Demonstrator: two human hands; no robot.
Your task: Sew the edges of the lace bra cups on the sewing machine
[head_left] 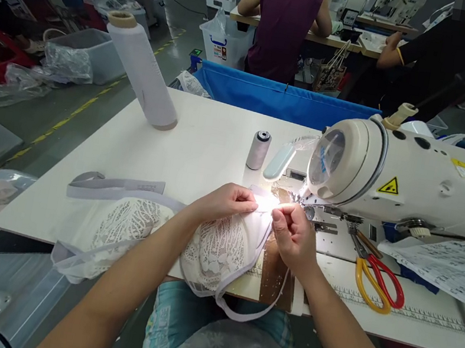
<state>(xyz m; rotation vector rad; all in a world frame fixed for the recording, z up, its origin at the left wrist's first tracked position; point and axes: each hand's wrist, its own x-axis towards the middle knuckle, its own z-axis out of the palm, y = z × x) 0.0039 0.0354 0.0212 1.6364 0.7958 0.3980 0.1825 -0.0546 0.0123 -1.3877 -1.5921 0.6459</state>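
- At the left of the tabletop [197, 168], the grey-edged band [121, 193] of my white lace bra [201, 246] lies spread out; its lace cup [127, 221] is already joined to it and edged, so this stretch looks mostly done.
- Farther back, a big thread cone [142, 74] stands tilted in view, apart from the work.
- My left hand [230, 202] pinches the fabric between thumb and fingers, just left of the bright needle area, holding the upper edge.
- Below it, the right cup [219, 249] is also in place with its lace; I judge the main pieces assembled.
- A small grey spool [258, 151] stands on the far side, behind my hands.
- My right hand [295, 239] is closed in a pinch at the fabric's right edge, near the needle. Glare washes out that spot, so I can't tell how much is stitched; this edge seems the part left.
- A thin strap [250, 316] curves over the near edge; I can't make out whether both ends are fixed.
- Right of that, under the sewing machine [416, 176], the scissors [378, 281] lie unused.
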